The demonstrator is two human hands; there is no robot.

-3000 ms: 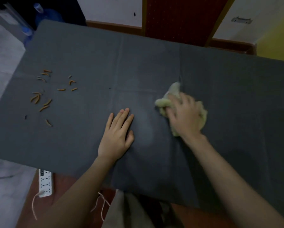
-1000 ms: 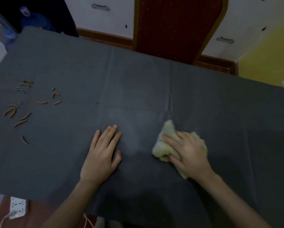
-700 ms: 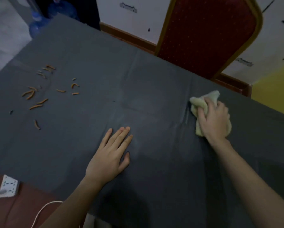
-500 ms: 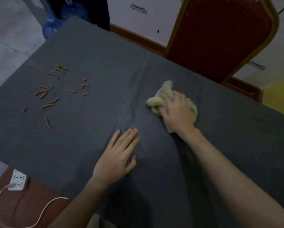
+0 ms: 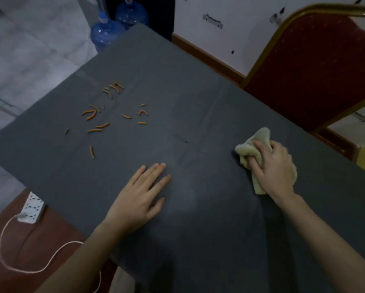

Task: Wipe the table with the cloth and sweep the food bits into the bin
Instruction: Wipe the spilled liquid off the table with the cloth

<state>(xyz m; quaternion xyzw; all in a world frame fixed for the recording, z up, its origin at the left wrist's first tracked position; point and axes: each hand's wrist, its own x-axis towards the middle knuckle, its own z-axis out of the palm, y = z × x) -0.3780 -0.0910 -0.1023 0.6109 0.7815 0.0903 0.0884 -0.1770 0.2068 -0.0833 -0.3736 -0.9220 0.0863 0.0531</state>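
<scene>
The right hand clutches the crumpled pale yellow cloth against the grey fabric-covered desk near its far edge, by the red padded chair. The left hand lies flat and released near the front edge, pinning the fabric. The thin orange food bits sit scattered toward the left edge, well apart from the cloth. Best to sweep leftward in long overlapping strokes, keeping the cover taut; no bin is visible.

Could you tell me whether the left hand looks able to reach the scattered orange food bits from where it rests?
Probably yes: only bare grey tablecloth lies between the flat left hand and the orange food bits.
</scene>
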